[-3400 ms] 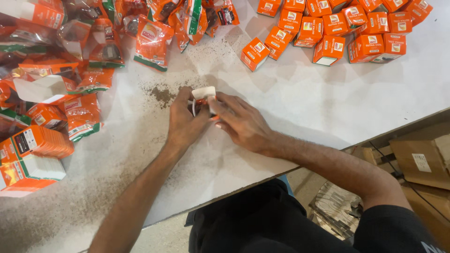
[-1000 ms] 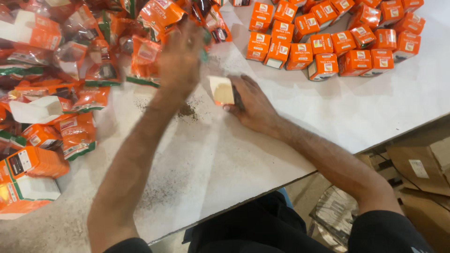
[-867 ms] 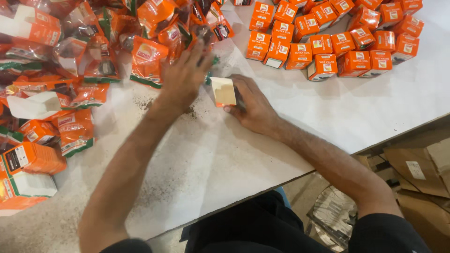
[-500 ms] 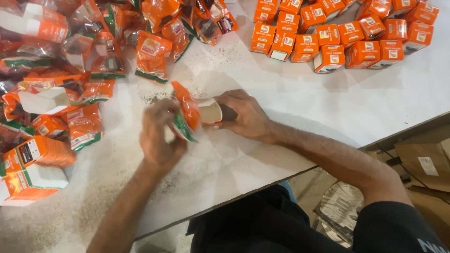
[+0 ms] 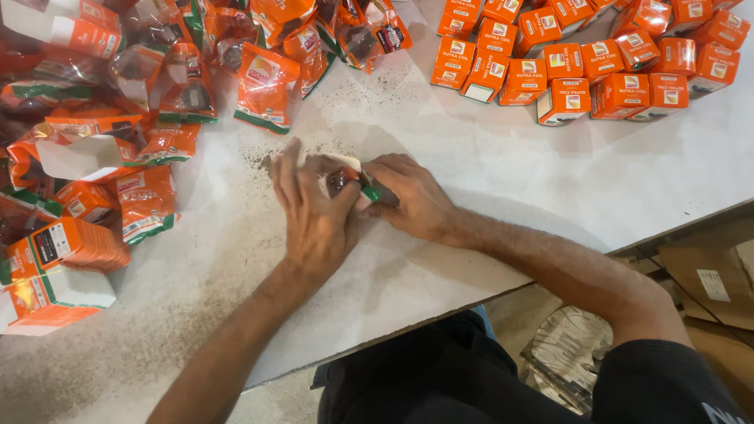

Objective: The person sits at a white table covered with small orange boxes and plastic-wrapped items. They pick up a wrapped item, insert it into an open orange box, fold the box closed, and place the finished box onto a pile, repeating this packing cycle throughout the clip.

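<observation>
Both hands meet at the middle of the white table (image 5: 503,180). My left hand (image 5: 312,210) presses an orange plastic packet (image 5: 345,177) into a small open carton (image 5: 367,188), which my right hand (image 5: 410,196) grips from the right side. Most of the packet and carton is hidden under my fingers; only a bit of clear wrap, orange and green edge shows between the hands.
A heap of orange packets (image 5: 259,82) lies at the top left, flat unfolded cartons (image 5: 75,243) at the left edge. Several closed orange boxes (image 5: 581,63) cluster at the top right. Dark crumbs dust the table. Cardboard (image 5: 707,275) lies below the table's right edge.
My left hand reached to the packet heap, brought back one orange packet, and now pushes it into the carton held by my right hand. Both hands have closed together.
</observation>
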Demonstrator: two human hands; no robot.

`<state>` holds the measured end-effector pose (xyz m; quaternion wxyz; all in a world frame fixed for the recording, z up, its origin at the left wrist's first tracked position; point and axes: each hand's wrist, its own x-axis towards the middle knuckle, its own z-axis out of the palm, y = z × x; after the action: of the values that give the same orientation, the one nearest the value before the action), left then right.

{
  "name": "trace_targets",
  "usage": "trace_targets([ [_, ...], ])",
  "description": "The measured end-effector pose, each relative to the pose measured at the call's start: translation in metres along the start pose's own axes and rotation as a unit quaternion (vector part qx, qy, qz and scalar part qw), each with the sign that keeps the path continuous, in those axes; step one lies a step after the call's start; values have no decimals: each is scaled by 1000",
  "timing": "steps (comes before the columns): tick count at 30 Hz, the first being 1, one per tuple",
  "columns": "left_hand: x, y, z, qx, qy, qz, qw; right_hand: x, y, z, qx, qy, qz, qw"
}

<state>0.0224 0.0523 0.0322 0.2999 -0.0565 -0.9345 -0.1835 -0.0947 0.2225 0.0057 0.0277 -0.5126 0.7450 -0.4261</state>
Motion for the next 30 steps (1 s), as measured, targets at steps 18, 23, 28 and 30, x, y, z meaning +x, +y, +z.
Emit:
trace_targets([
  [18,13,-25,35,-378,-47,-344,858,-2,-7,1,41,17,0,999],
  [23,17,-29,0,-506,-161,-360,767,2,-12,-1,-100,6,-72,992],
  [28,19,-47,-9,-610,-142,-398,670,5,-14,-5,-106,1,-87,991],
  [30,20,-48,3,-568,-141,-391,711,5,-16,-4,-121,17,-102,987],
])
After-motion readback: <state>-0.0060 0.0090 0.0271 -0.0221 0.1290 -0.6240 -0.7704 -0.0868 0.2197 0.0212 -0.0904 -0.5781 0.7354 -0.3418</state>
